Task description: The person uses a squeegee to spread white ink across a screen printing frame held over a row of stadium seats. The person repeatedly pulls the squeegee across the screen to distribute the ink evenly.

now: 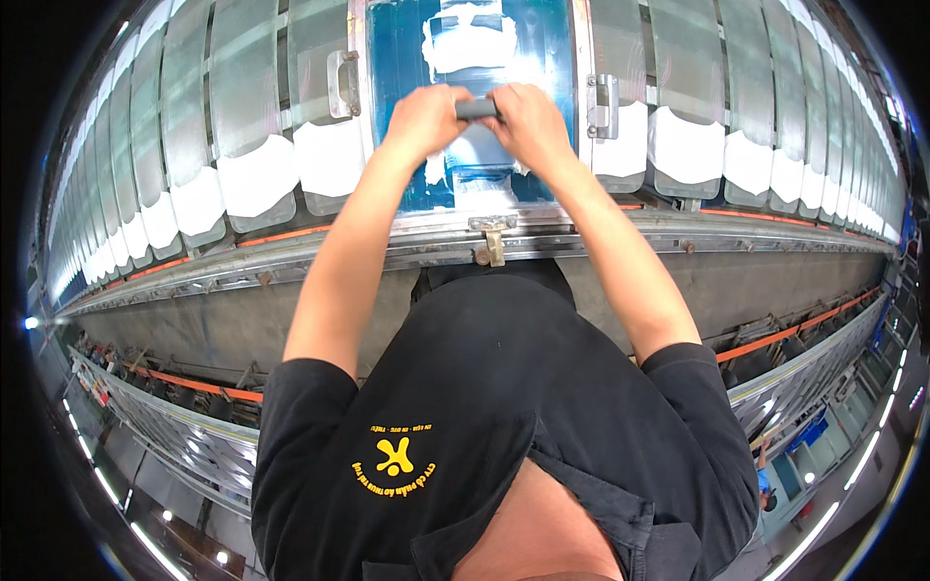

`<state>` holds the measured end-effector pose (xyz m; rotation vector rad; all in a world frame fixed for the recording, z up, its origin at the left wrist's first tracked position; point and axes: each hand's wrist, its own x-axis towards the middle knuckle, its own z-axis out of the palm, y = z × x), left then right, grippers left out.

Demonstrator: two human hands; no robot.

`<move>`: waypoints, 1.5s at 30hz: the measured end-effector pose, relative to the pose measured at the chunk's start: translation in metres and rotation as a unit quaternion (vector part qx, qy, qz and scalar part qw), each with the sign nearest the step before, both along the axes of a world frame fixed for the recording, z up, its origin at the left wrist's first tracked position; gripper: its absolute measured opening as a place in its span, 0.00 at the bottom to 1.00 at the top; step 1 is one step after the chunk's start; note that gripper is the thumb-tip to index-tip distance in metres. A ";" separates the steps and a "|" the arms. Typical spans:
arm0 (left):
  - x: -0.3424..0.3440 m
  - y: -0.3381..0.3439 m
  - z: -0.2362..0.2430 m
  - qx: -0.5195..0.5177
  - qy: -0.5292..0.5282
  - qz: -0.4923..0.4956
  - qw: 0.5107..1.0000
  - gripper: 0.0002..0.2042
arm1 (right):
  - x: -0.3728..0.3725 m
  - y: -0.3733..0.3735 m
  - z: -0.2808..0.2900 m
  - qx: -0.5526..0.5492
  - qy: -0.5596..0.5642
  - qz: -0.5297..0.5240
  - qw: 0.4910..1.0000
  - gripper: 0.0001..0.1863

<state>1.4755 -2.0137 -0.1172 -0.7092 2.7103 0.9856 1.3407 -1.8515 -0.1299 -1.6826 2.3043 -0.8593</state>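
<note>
Both hands grip a grey squeegee (476, 108) over a blue printing screen (395, 48). My left hand (423, 120) is wrapped round its left end, and my right hand (530, 122) closes on its right end. The squeegee's lower part is mostly hidden by the hands and glare. White ink (471, 46) lies in a thick patch on the mesh beyond the hands, with more smears nearer to me. The screen sits in a metal frame (583, 58) with a metal handle on its left side (342, 85) and another on its right (604, 107).
Long rows of glassy boards bearing white pieces (257, 179) curve away on both sides. A metal rail (320, 259) with a small clamp (495, 246) runs along the near edge. Behind me stands another rack with an orange bar (194, 385); a person in blue (764, 482) is far right.
</note>
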 end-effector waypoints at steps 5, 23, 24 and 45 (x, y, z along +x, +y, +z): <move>0.051 0.037 0.005 0.058 -0.009 -0.009 0.998 0.13 | 0.052 0.047 0.006 0.013 -0.041 0.004 0.999 0.17; 0.038 0.025 0.025 0.141 -0.090 -0.023 0.986 0.17 | 0.013 0.052 0.009 0.023 -0.223 -0.023 0.974 0.20; 0.030 0.019 0.029 0.128 -0.087 -0.028 0.988 0.19 | -0.007 0.052 0.002 -0.042 -0.179 -0.100 0.978 0.21; 0.149 0.093 0.004 -0.002 0.169 -0.016 0.986 0.37 | -0.093 0.039 -0.020 -0.154 -0.303 -0.396 0.853 0.19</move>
